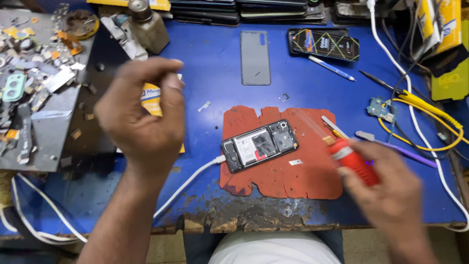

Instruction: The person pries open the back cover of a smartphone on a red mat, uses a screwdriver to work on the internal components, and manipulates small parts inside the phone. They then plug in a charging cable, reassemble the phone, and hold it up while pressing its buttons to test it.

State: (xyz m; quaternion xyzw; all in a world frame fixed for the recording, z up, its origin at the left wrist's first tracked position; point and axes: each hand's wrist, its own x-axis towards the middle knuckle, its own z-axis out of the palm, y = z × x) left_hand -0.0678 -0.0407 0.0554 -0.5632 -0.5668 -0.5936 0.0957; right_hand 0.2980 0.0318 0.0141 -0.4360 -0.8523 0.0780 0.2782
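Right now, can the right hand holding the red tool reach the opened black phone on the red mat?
Probably yes: the right hand sits just beside the phone, with only bare red mat between them.

The single head-worn camera looks steeply down from just above the person's lap onto a scuffed blue workbench top, close enough that both forearms enter from the bottom edge and the bench's far clutter fills the top.

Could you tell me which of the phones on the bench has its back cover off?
The phone on the red mat, plugged into a white cable, lies opened; the one by the blue pen shows a patterned screen.
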